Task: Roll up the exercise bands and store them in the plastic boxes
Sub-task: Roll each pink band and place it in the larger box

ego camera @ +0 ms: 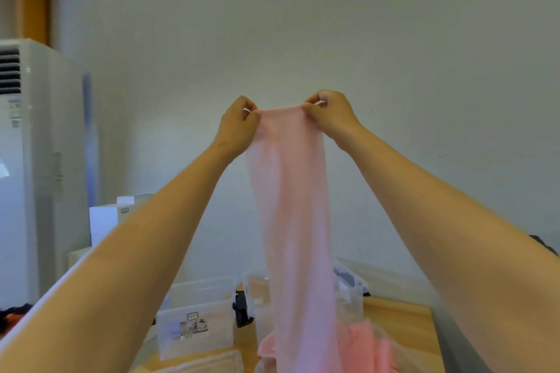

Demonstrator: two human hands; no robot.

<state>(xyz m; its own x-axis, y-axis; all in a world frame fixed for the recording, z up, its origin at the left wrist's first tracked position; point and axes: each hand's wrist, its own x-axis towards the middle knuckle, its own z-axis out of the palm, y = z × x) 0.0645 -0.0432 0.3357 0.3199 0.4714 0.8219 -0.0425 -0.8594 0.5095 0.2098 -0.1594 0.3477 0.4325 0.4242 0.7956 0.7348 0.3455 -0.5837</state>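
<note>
Two hands are holding a pink exercise band (291,206) high above the table in the head view. The left hand (239,123) is pinching one top corner between thumb and curled fingers, and the right hand (328,113) is pinching the other, so the short top edge is running roughly level between them. The band is hanging straight down in front of the plain wall, with its long axis standing vertical and its flat face turning towards the camera. Its lower end is dropping to the wooden table (394,327), where it is meeting a bunched pink heap (366,345); whether that heap is the band's own tail or a second band, I cannot tell. Behind it two clear plastic boxes are sitting side by side, a labelled box (197,321) to the left and a second box (348,285) partly hidden by the band. The step in hand is looking like straightening the band before rolling. Doing it well is probably meaning keeping both pinches level so the strip is hanging untwisted, then rolling from the top edge down with the side edges staying aligned, tight enough to be fitting a box.
</note>
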